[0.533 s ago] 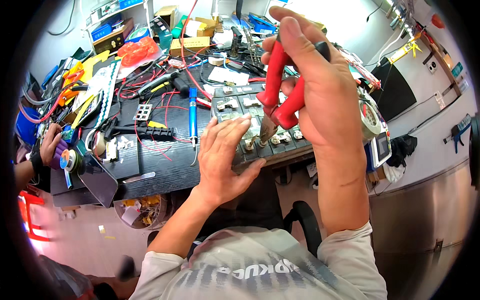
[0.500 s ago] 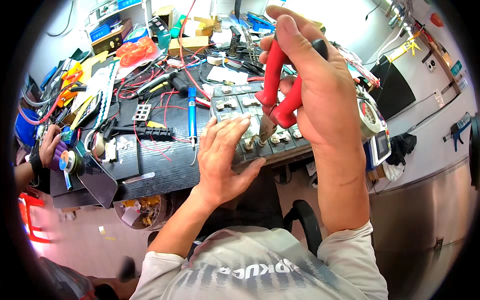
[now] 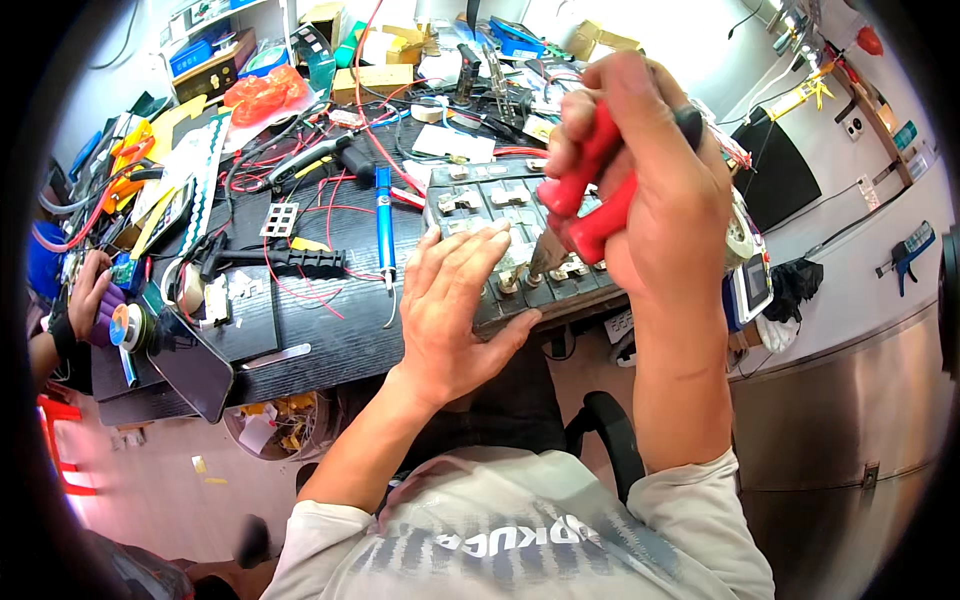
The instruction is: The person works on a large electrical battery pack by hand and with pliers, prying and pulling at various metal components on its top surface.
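Note:
My right hand (image 3: 672, 185) is wrapped round the red handles of a pair of pliers (image 3: 603, 228). The tool's metal jaws point down among the silvery metal tabs on a grey block of cells (image 3: 488, 205), which looks like a battery pack. Whether the jaws grip a tab cannot be made out. My left hand (image 3: 440, 315) lies on the near left part of the block, fingers stretched out and thumb along its front edge. One metal terminal (image 3: 508, 281) stands just beside the jaws.
Left of the block lie a blue pen-like tool (image 3: 385, 225), loose red wires and a black phone-like slab (image 3: 196, 366). Another person's hand (image 3: 90, 295) rests at the far left. A tape roll (image 3: 738, 238) stands on the right. Below the table is a waste bin (image 3: 283, 425).
My right hand has come lower and a little to the right, tilting the pliers. The left hand stays on the block. The view has shifted slightly.

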